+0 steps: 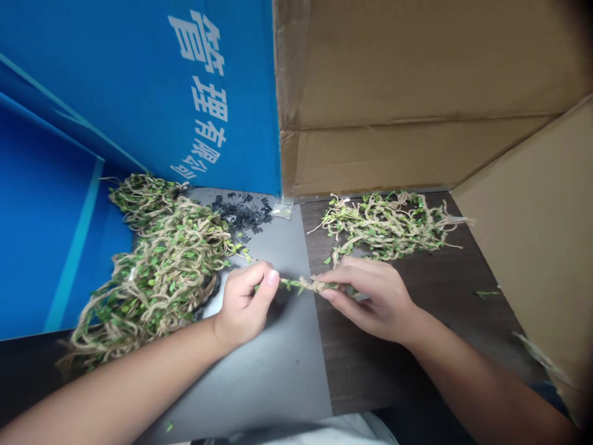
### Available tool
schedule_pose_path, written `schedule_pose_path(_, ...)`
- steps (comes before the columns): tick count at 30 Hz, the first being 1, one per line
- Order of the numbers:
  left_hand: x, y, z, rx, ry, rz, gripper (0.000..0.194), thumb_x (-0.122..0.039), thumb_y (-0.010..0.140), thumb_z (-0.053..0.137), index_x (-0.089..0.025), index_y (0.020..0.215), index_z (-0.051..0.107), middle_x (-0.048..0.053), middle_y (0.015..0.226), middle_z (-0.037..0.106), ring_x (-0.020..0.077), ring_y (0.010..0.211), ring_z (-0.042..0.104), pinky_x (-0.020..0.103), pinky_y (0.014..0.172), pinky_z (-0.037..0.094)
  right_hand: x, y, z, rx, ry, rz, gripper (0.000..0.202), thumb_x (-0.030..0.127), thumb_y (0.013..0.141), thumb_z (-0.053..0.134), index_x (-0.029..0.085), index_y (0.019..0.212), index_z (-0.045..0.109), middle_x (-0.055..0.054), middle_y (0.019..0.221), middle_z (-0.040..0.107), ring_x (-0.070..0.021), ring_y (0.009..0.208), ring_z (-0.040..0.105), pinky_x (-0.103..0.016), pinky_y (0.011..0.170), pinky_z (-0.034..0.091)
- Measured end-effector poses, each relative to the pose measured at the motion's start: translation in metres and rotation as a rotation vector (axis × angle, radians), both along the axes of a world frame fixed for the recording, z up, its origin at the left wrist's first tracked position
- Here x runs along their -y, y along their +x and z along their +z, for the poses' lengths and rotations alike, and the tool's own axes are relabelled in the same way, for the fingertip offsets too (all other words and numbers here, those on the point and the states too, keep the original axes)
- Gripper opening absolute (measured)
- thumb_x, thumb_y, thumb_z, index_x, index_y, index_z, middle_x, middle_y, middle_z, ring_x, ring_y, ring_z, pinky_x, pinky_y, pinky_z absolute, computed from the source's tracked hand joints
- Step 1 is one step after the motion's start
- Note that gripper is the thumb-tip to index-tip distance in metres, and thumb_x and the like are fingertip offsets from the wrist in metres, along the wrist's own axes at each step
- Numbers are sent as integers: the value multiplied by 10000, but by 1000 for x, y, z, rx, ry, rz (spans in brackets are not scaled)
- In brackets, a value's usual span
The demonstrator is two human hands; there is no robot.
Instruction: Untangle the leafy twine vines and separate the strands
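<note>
Between my two hands a short length of twine with green leaves (301,284) is stretched above the grey mat (278,346). My left hand (248,301) is closed in a fist around its left end, thumb on top. Thumb and fingers of my right hand (370,296) pinch a knotted part of the same leafy twine. Beside my left hand lies a big tangled heap of leafy twine (162,266). Just beyond my right hand is a smaller bundle of leafy twine (389,225), laid roughly lengthwise on the dark tabletop.
Small black flat pieces (243,211) lie scattered near the blue panel (231,74) with white characters. A small clear packet (281,210) rests beside them. Cardboard walls (417,74) close off the back and right. Loose green scraps (486,293) lie near the right edge.
</note>
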State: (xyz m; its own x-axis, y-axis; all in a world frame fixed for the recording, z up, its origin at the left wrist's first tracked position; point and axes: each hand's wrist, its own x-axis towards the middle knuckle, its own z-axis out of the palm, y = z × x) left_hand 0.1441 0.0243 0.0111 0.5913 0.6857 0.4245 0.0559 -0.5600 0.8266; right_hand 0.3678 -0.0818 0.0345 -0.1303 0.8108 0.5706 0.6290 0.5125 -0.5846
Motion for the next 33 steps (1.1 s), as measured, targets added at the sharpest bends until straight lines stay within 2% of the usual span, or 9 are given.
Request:
schedule_pose_path(6,1,-1,-2,16,4,12,470,-355,1109,460,-167,680,419,-21,603,387,90,562,368,264,558,303,1,-1,-5,90,66,-17,56,201,1012,692,220,1061,673,-31,862,766,-158,743,717,-273,668,523)
schedule_pose_path(9,-1,0,-4,59,36,2,357,-308,1088,497,-170,759,482,-20,649,437,96,594,408,254,588,342,2,0,-7,129,117,-16,86,180,1008,693,211,1082,662,-31,874,777,-165,756,732,-284,690,544)
schedule_pose_path(12,-3,2,-5,100,104,60,94,-273,1023,572,-182,1002,577,42,897,578,150,829,561,291,768,468,4,0,-7,204,143,-22,112,160,994,702,192,1091,655,-50,899,780,-178,785,741,-293,695,546)
schedule_pose_path(14,-4,2,-3,88,187,92,183,-278,975,603,-190,1134,592,101,1102,606,221,1059,591,388,942,495,5,0,-5,255,155,-30,110,144,989,697,184,1082,654,-55,894,776,-179,776,737,-291,678,532)
schedule_pose_path(16,-4,2,0,40,280,52,250,-301,938,630,-199,1166,615,121,1186,620,262,1152,585,461,1032,474,6,0,-4,282,160,-37,99,143,994,681,188,1079,655,-48,876,767,-170,746,721,-286,659,515)
schedule_pose_path(19,-3,3,5,-19,368,-46,253,-295,902,698,-207,1135,655,105,1149,664,249,1092,618,454,1013,485,6,0,-1,300,167,-31,88,157,1000,658,200,1078,660,-36,848,756,-161,699,692,-286,632,492)
schedule_pose_path(22,-2,6,7,-27,368,-72,239,-237,901,732,-204,1130,674,85,1086,687,216,1026,640,406,959,501,6,-1,1,305,181,-11,103,150,980,655,203,1068,656,-35,842,756,-163,677,682,-289,606,480)
schedule_pose_path(27,-3,8,5,-40,398,-121,268,-200,934,717,-234,1199,704,87,1172,694,217,1103,632,408,1005,498,5,-3,2,278,163,23,111,134,974,630,206,1059,639,-36,851,761,-152,649,653,-279,592,477)
schedule_pose_path(33,-2,7,7,-25,375,-125,54,-167,947,682,-201,986,698,81,1103,704,202,1050,627,400,984,504,4,-3,1,272,162,21,70,141,991,636,194,1038,635,-47,840,754,-154,681,684,-267,636,528)
